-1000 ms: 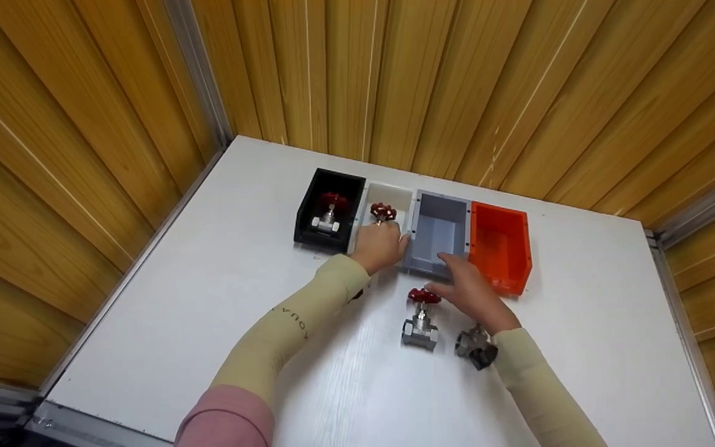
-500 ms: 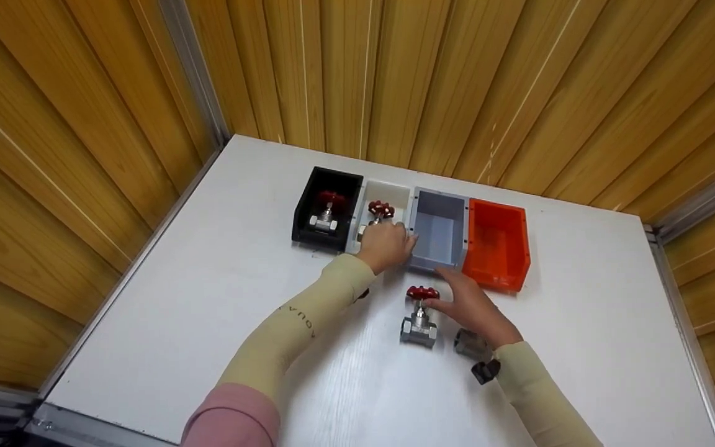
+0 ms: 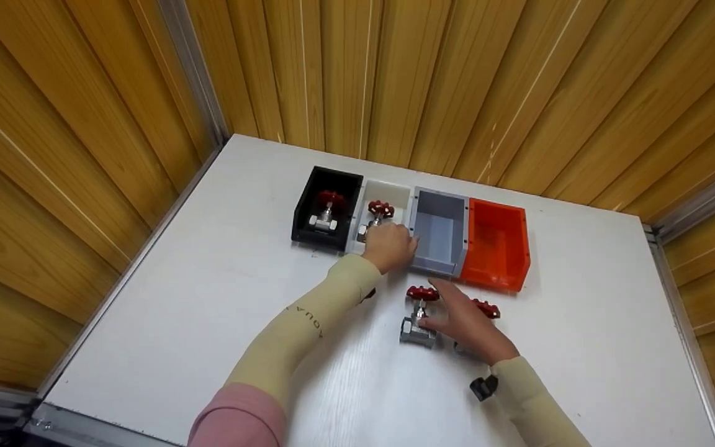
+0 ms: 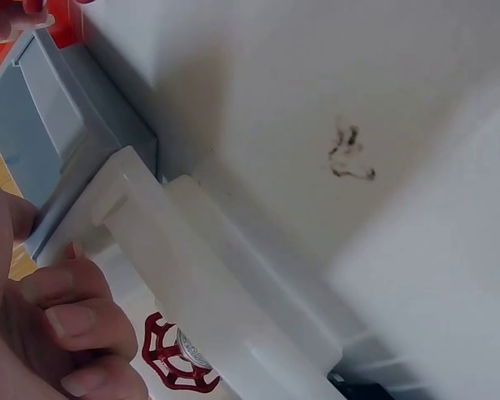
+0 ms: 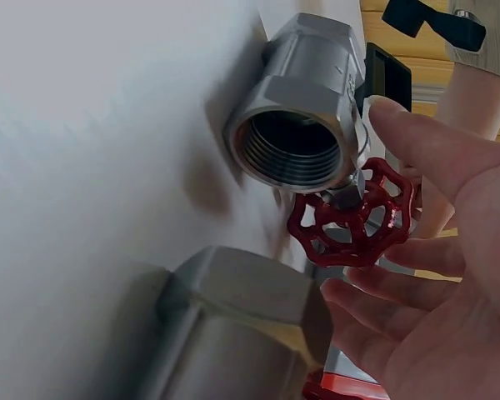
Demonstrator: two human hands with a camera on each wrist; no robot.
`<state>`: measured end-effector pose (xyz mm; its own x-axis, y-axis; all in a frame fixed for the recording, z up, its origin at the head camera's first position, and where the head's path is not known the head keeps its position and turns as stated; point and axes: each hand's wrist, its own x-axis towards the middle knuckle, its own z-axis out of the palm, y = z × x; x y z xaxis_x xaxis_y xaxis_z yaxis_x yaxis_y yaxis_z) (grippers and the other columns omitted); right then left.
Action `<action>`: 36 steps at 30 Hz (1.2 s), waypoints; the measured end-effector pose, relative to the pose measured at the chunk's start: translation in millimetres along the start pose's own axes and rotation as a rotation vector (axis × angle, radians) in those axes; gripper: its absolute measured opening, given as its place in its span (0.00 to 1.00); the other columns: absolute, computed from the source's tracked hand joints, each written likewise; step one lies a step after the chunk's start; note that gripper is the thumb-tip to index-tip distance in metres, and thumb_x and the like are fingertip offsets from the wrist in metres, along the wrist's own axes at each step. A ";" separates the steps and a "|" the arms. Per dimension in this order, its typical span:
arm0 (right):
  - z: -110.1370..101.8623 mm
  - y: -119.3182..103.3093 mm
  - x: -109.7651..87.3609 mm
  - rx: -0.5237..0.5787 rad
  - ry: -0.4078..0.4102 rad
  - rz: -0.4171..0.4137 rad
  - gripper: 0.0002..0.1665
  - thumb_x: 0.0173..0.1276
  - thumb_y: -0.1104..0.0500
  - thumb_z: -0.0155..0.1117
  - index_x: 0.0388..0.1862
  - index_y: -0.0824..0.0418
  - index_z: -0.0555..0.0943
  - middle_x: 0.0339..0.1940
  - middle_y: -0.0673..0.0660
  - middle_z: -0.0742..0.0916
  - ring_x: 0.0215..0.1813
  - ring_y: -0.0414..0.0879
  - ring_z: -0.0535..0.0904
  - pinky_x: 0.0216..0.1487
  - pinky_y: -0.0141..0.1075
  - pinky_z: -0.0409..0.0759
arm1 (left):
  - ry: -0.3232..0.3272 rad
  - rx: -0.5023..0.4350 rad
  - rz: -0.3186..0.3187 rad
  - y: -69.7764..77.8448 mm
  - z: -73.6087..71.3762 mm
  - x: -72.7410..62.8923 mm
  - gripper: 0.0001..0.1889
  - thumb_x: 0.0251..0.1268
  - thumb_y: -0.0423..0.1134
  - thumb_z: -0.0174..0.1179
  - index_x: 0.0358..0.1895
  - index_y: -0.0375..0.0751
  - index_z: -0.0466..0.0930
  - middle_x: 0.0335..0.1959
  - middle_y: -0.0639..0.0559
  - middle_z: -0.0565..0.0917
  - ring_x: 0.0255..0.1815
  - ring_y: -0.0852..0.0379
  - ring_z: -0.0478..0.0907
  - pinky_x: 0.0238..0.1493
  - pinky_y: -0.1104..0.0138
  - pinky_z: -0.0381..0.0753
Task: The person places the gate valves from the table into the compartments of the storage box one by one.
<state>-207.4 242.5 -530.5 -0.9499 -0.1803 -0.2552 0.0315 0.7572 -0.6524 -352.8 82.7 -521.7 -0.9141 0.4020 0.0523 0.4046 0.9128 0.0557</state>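
Right hand [image 3: 466, 320] lower, rightmost valve [image 3: 486, 308] half-hidden

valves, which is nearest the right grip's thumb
The left table valve: the thumb of the right grip overlaps it. The right table valve is farther off; others occupy the black bin and white bin.

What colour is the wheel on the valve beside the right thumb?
Dark red; the wheel shows best in the right wrist view.
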 end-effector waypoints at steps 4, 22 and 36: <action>3.5 1.3 -2.8 -0.008 -0.020 -0.003 0.63 0.49 0.40 0.77 0.78 0.45 0.50 0.79 0.48 0.59 0.79 0.52 0.54 0.73 0.55 0.59 | -0.025 0.004 -0.011 2.2 0.1 0.9 0.27 0.73 0.60 0.41 0.34 0.45 0.84 0.30 0.51 0.86 0.30 0.53 0.84 0.28 0.59 0.80; 14.8 5.9 -13.0 -0.049 -0.022 -0.063 0.79 0.37 0.56 0.86 0.80 0.46 0.42 0.80 0.49 0.54 0.79 0.51 0.55 0.73 0.51 0.60 | -0.060 0.059 -0.007 11.4 -1.3 -2.2 0.27 0.77 0.54 0.35 0.39 0.46 0.85 0.38 0.54 0.86 0.39 0.52 0.85 0.34 0.59 0.80; 21.1 -2.0 -13.1 -0.227 0.009 -0.092 0.77 0.39 0.59 0.85 0.80 0.51 0.43 0.81 0.55 0.54 0.76 0.58 0.61 0.67 0.53 0.69 | -0.091 0.078 -0.009 11.0 -4.4 -3.7 0.27 0.77 0.55 0.34 0.43 0.45 0.84 0.39 0.53 0.86 0.40 0.53 0.85 0.35 0.61 0.80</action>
<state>-188.5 230.1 -540.9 -0.9482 -0.2506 -0.1952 -0.1251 0.8595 -0.4957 -344.8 90.9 -516.9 -0.9176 0.3956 -0.0384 0.3965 0.9178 -0.0219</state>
